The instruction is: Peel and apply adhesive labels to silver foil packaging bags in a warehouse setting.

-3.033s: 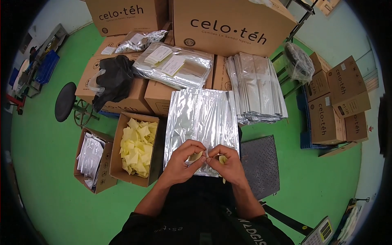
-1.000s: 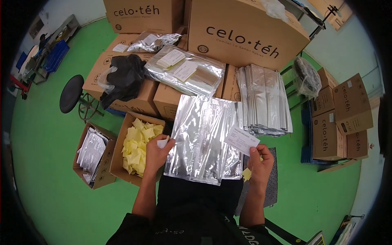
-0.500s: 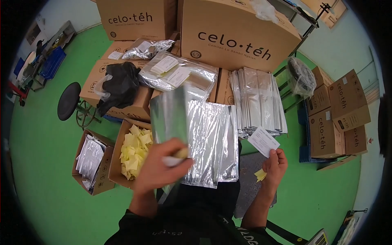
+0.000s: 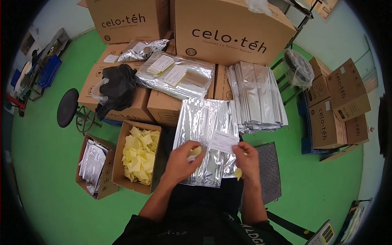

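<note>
In front of me, silver foil pouches (image 4: 202, 118) lie in a stack on my lap. My right hand (image 4: 248, 163) pinches a white printed label (image 4: 222, 141) by its right end, over the upper pouches. A bit of yellow paper (image 4: 238, 174) pokes out below that hand's fingers. Over the left side of the stack, my left hand (image 4: 183, 162) is curled around a small pale yellow and white piece (image 4: 195, 152), whose kind I cannot make out. Its fingers stay apart from the label.
A carton of yellow paper scraps (image 4: 156, 163) and a box of silver pouches (image 4: 109, 165) stand at the left. Ahead, more labels (image 4: 175, 75) lie on a foil stack (image 4: 196, 81); another pouch pile (image 4: 257, 98) is right. Tall cartons (image 4: 228, 20) rise behind.
The silver pouch blurred beside my left hand no longer shows there. My left hand has moved right; my right hand brought the label left over the stack.
</note>
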### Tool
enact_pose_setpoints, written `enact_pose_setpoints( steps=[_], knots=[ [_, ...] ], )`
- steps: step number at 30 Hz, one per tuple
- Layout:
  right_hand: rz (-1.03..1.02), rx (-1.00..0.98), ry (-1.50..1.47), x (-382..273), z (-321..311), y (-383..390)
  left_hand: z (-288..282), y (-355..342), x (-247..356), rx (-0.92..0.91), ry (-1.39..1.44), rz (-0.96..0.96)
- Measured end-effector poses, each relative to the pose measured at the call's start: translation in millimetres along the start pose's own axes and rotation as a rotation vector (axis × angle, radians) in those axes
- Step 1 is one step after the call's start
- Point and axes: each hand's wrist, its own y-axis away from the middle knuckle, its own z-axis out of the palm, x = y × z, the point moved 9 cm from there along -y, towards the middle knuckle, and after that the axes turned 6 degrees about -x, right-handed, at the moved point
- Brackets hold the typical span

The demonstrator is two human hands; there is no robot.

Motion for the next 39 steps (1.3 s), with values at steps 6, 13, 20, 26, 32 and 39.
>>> enact_pose_setpoints(
  steps=[6, 13, 20, 26, 32, 39],
  knots=[
    [-0.093, -0.202, 0.297, 28.7, 52.0, -26.3, -3.3, 17.9, 16.9, -0.111, -0.485, 0.288],
    [-0.131, -0.080, 0.877, 28.5, 70.0, -20.2, 27.8, 19.3, -21.0, -0.192, -0.687, 0.125],
    [-0.442, 0.038, 1.251, -9.6, 76.3, -1.3, -11.9, 0.7, -43.9, 0.065, -0.641, -0.113],
    [-0.267, 0.026, 1.139, -12.2, 50.8, -1.3, -43.0, 0.4, -72.3, 0.186, -0.319, -0.228],
    [-0.359, 0.074, 0.765, -36.0, 27.1, 3.6, -75.6, 36.7, -108.4, 0.275, 0.364, -0.251],
    [-0.386, 0.166, 0.667, -45.6, 7.5, 7.7, -215.8, 197.6, -200.8, 1.008, 0.633, -0.178]
  ],
)
